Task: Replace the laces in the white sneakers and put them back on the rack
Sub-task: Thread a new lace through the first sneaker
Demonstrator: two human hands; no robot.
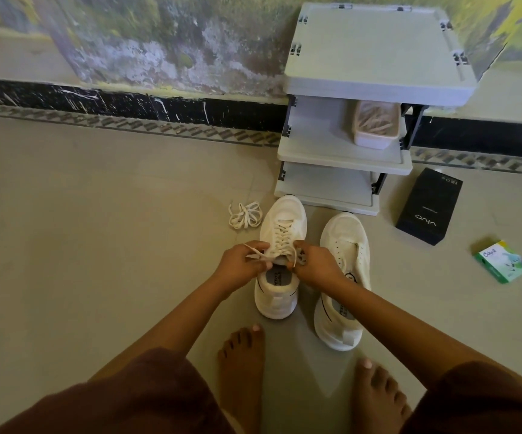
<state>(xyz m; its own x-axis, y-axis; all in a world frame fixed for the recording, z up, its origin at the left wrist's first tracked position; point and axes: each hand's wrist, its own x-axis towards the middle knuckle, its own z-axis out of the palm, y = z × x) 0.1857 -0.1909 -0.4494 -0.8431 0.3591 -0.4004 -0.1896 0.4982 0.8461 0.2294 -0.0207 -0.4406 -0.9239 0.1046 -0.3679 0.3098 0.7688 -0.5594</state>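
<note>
Two white sneakers stand on the floor in front of the grey rack (344, 155). The left sneaker (280, 227) has a white lace threaded up its eyelets. My left hand (241, 264) pinches one end of that lace at the shoe's collar. My right hand (316, 266) pinches the other end on the opposite side. The right sneaker (346, 242) stands beside it with bare eyelets. A loose bundle of white lace (245, 215) lies on the floor left of the left sneaker's toe.
A black phone box (429, 206) and a small green packet (502, 261) lie on the floor to the right. A pale container (376, 124) sits on the rack's middle shelf. My bare feet (244, 358) are behind the shoes. The wall runs along the back.
</note>
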